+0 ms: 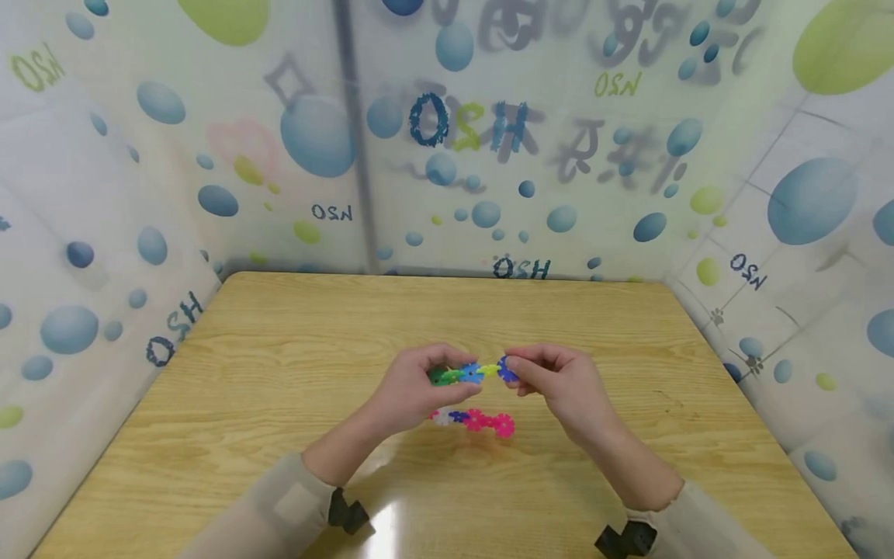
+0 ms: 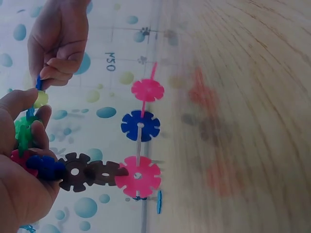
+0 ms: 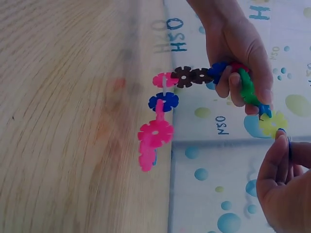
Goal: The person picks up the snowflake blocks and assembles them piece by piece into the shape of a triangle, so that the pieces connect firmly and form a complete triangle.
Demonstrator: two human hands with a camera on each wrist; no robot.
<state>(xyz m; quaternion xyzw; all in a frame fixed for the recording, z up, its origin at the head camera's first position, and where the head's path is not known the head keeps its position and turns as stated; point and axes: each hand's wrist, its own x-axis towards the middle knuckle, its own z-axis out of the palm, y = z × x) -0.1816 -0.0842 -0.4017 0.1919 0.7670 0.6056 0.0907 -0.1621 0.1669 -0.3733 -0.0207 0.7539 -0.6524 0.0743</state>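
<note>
My left hand (image 1: 415,388) holds a chain of interlocking plastic snowflake discs above the table, fingers around its green discs (image 3: 247,87). Past its fingertips the chain goes on with a light blue disc (image 1: 470,373) and a yellow disc (image 1: 490,370). Thumb and fingers of my right hand (image 1: 569,384) pinch a dark blue disc (image 1: 506,369) at the yellow disc's outer edge. From the left hand's other side runs the rest of the chain: a blue disc, dark brown discs (image 2: 75,172), a pink disc (image 2: 138,176), a white one seen edge-on, another blue disc (image 2: 140,125) and more pink discs (image 3: 155,133).
Beneath the hands is a wood-grain table (image 1: 300,334). White curtains (image 1: 419,217) printed with blue and green dots and lettering enclose its back and sides. Black cube-shaped pieces (image 1: 347,512) sit at both sleeve cuffs.
</note>
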